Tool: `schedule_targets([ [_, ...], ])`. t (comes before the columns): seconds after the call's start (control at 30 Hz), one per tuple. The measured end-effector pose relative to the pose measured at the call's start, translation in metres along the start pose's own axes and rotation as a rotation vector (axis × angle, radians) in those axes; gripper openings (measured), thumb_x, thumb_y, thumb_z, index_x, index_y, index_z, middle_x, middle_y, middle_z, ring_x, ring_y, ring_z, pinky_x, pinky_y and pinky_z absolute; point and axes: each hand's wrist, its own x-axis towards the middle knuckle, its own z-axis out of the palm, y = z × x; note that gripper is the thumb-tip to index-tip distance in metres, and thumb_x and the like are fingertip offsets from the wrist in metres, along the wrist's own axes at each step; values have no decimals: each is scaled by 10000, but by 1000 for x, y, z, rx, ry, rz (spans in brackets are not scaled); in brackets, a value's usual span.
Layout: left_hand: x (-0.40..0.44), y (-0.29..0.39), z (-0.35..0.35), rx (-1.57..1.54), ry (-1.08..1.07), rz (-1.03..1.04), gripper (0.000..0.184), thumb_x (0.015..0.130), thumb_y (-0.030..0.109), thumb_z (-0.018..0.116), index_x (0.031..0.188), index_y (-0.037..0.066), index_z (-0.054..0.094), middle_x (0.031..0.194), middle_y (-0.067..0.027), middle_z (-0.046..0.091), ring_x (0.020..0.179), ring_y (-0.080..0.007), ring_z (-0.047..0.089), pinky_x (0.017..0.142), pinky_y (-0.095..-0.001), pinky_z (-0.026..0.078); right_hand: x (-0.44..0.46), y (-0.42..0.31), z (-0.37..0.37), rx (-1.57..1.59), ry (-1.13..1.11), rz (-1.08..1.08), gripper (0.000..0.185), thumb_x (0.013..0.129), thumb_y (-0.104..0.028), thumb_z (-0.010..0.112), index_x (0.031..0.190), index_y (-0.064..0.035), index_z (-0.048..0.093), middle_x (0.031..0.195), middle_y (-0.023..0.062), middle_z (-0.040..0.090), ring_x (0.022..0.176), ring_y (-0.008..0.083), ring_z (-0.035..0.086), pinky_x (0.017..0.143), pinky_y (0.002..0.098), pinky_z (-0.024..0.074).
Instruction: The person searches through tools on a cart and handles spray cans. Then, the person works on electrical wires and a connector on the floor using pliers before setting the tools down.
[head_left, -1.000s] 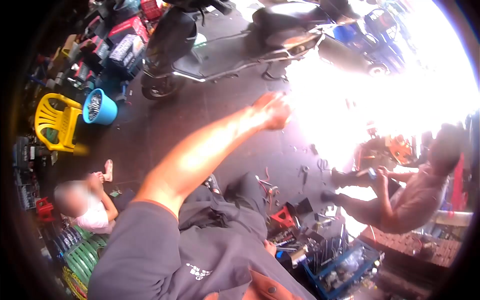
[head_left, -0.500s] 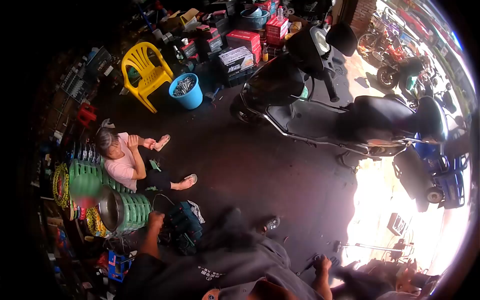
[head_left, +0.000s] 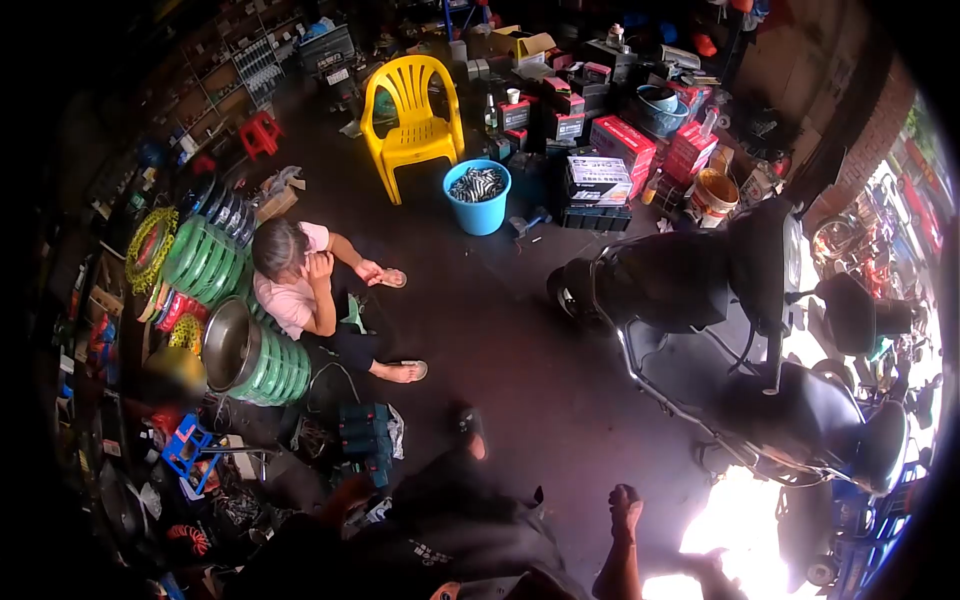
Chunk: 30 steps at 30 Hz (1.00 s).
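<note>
My right hand (head_left: 626, 508) is raised over the dark floor at the lower middle. Its fingers are curled in, and whatever they may hold is hidden. Low on the left, my left forearm (head_left: 345, 492) reaches down in shadow beside a dark teal toolbox (head_left: 364, 432). The fingers of my left hand are too dark and covered to make out. Beyond the toolbox lies a stack of green ring-shaped parts (head_left: 278, 368) with a metal bowl-like end (head_left: 230, 340).
A person in a pink top (head_left: 290, 290) sits low at left. Further off are a yellow chair (head_left: 412, 125), a blue bucket (head_left: 478, 200) of metal pieces and stacked boxes (head_left: 600, 180). A black scooter (head_left: 700, 300) stands right. A blue stool (head_left: 187, 445) is lower left.
The view has swung left, so the room has slid rightward. My left hand has left the green stack and dropped toward my body. My right hand has lifted from the floor tools.
</note>
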Motion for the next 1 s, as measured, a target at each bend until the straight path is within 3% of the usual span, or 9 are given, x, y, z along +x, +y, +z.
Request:
schedule_targets([
  [0.07,47,-44,22,165,8,131,223,752,255,656,759,36,698,829,-224,668,830,-405,671,684,-488,537,-3,39,24,-70,-19,16,323,903,-251,609,1054,33,635,730,63,624,584,121,566,478,248,426],
  [0.1,68,-36,10,-148,235,-205,272,707,253,668,802,-1,650,790,-248,637,833,-418,663,677,-507,524,-17,28,40,-49,25,241,314,900,-241,597,1047,34,632,733,80,634,582,145,589,476,264,448],
  [0.23,132,6,-126,-671,326,-456,375,751,290,692,963,-16,648,936,-261,659,905,-420,656,799,-467,525,-21,54,68,-93,108,645,230,913,-201,629,984,18,626,692,80,610,502,153,540,410,289,407],
  [0.4,195,78,-166,-864,605,-378,394,846,327,653,1125,48,643,958,-181,697,884,-362,673,786,-465,532,144,-70,123,-399,-245,404,224,903,-202,638,1002,-3,619,747,88,615,569,175,559,482,312,430],
  [0.5,156,119,-125,-995,597,-716,396,829,330,621,1141,87,648,1013,-179,691,962,-381,654,852,-457,517,228,-158,212,-607,-485,267,223,896,-203,644,1013,-15,615,780,93,618,610,188,571,526,326,444],
  [0.6,127,194,8,-1075,702,-1093,401,810,316,607,1148,105,652,1085,-178,682,1033,-375,639,901,-448,505,276,-198,292,-825,-687,179,225,890,-204,649,1023,-27,611,813,98,621,650,202,583,569,340,458],
  [0.67,68,257,31,-1379,646,-1593,412,789,312,612,1146,112,660,1147,-180,673,1073,-359,637,924,-449,501,288,-209,336,-978,-784,144,227,886,-204,653,1031,-35,609,835,101,623,677,210,591,598,349,467],
  [0.73,45,338,84,-1259,643,-2004,379,786,328,679,1088,99,672,1020,-90,708,970,-267,667,868,-381,522,298,-211,372,-1122,-862,104,231,882,-205,656,1038,-43,606,857,104,625,704,219,599,628,358,477],
  [1.0,42,550,91,-1961,625,-2299,443,781,316,648,1143,63,677,1076,-214,691,1052,-370,647,922,-444,508,286,-211,539,-1702,-1314,-243,253,865,-207,671,1066,-75,595,945,118,634,812,255,630,744,395,514],
])
